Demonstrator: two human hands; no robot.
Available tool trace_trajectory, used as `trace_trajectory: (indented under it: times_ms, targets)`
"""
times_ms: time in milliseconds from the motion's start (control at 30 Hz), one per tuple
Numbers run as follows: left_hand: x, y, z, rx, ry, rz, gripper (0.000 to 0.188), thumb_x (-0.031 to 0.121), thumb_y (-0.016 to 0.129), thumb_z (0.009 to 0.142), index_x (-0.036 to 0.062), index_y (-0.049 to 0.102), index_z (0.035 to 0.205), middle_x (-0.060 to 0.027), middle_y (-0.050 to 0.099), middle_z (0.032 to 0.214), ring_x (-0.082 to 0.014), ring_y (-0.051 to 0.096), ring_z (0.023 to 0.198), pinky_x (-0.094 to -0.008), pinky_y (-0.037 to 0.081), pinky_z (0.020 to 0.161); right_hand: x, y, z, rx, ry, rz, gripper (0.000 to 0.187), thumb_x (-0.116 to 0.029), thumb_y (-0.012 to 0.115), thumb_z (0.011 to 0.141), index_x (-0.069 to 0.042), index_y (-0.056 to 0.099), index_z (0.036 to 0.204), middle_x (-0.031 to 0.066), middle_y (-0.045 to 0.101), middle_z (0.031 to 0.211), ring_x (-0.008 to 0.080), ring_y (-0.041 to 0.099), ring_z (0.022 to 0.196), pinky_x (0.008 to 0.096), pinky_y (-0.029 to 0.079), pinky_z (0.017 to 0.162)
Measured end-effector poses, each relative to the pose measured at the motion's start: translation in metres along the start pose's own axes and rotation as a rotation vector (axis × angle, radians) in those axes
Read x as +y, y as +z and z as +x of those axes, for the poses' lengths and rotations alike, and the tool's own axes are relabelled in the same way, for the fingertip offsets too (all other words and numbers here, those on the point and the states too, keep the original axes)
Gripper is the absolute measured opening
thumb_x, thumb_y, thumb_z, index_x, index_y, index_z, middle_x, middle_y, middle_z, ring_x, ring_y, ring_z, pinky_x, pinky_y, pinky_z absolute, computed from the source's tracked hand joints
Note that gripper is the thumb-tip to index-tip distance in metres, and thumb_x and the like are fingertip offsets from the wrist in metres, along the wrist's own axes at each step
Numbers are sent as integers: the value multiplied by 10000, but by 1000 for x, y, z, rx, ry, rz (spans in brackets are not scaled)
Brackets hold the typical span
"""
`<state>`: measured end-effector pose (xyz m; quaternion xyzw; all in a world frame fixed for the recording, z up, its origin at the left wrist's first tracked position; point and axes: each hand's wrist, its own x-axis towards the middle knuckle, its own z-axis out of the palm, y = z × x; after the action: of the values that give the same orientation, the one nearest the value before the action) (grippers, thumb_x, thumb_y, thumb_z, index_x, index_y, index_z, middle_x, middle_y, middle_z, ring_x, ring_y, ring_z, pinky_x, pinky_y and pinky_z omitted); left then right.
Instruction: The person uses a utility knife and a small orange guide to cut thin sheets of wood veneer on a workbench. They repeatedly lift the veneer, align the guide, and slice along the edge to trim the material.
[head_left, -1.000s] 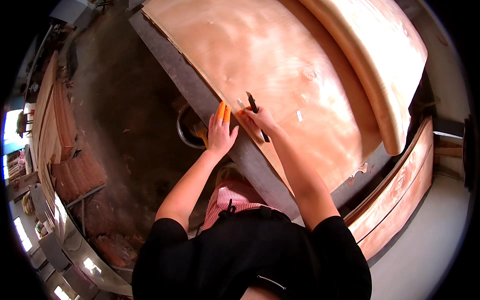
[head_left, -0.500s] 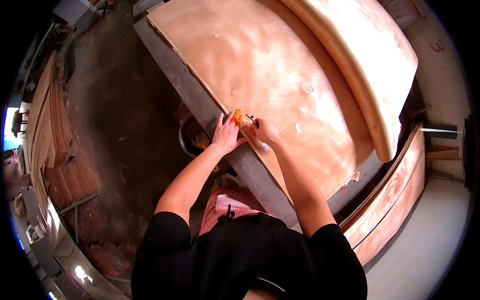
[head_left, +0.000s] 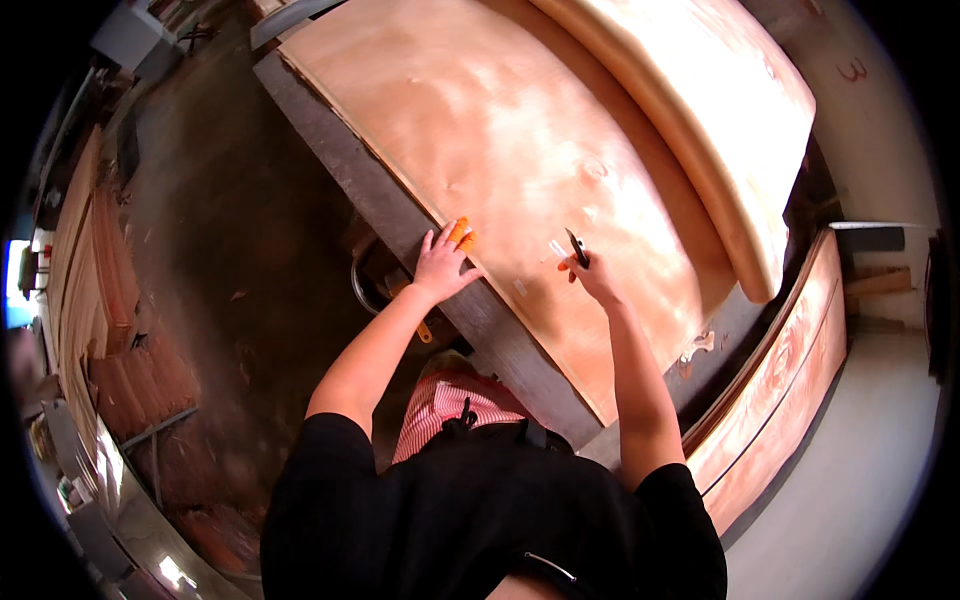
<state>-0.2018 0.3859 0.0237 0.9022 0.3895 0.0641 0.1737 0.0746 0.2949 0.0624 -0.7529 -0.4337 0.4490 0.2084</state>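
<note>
the right hand [head_left: 594, 276], fingers wrapped round the knife [head_left: 577, 247], has moved inward over the sheet [head_left: 500, 160], beside a white strip [head_left: 557, 249]; the blade seems clear of the sheet's edge, where the left hand [head_left: 443, 266] rests, fingers spread, grasping nothing.

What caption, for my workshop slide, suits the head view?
Left hand resting at the edge of a wood sheet, right hand holding a black knife over it.
</note>
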Motion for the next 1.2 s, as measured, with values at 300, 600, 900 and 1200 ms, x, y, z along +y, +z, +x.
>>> trace_trajectory:
  times_ms: [300, 600, 900, 1200]
  targets:
    - [-17, -9, -13, 297, -175, 1, 416, 282, 517, 789, -21, 499, 1074, -186, 509, 1041, -285, 452, 1024, -416, 275, 940, 122, 18, -153, 66, 344, 888, 219, -235, 513, 835, -40, 586, 902, -59, 418, 565, 7, 301, 412, 153, 200, 371]
    - [97, 18, 87, 180, 143, -171, 428, 284, 562, 760, -28, 498, 1047, -194, 479, 968, -346, 430, 967, -431, 336, 848, 182, 24, -225, 308, 357, 1208, 197, -207, 521, 830, -37, 571, 917, -56, 458, 590, 1, 287, 409, 154, 203, 375]
    - [130, 90, 162, 210, 135, 243, 676, 475, 478, 765, 13, 328, 1236, -196, 328, 1247, -322, 273, 1191, -468, 167, 987, 200, 21, -269, 471, 358, 1287, 200, -211, 510, 834, -41, 570, 922, -58, 473, 615, -8, 286, 420, 152, 198, 379]
    - [54, 79, 152, 302, 70, 129, 622, 428, 442, 808, 8, 314, 1249, -194, 289, 1292, -326, 277, 1192, -439, 191, 984, 216, 19, -277, 509, 437, 1311, 200, -209, 522, 824, -36, 563, 918, -62, 451, 595, -1, 279, 423, 156, 195, 379]
